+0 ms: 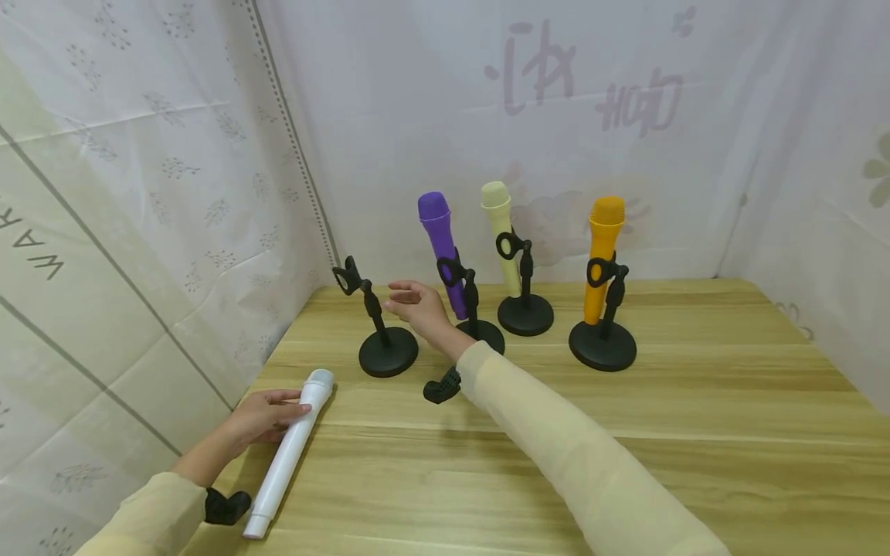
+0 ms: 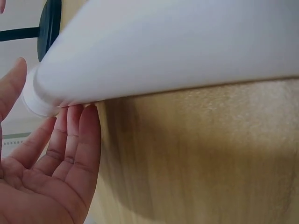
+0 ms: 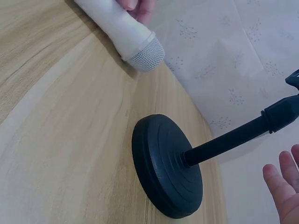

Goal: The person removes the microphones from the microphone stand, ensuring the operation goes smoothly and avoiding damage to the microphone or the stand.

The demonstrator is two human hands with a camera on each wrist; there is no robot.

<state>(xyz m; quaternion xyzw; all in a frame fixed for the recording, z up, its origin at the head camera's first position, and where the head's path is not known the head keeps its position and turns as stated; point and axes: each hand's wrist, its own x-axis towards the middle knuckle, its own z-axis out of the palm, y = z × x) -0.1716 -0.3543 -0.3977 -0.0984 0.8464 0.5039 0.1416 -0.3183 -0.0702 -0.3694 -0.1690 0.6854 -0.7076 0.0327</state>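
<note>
A white microphone (image 1: 292,448) lies slantwise on the table at the left, its mesh head (image 3: 147,55) pointing away from me. My left hand (image 1: 260,421) is at its upper part, thumb over the body. In the left wrist view the fingers (image 2: 70,144) are fairly straight and touch the microphone's edge, and the thumb stands apart from them. A black desk stand (image 1: 388,351) with a bare clip (image 1: 348,276) stands beyond the microphone. My right hand (image 1: 420,313) hovers just right of this stand, fingers loosely extended, holding nothing.
Purple (image 1: 439,239), pale yellow (image 1: 502,224) and orange (image 1: 603,247) microphones sit tilted in black stands along the back of the wooden table (image 1: 431,494). The purple one's stand is partly behind my right arm. Printed curtains (image 1: 417,116) hang behind and at the sides.
</note>
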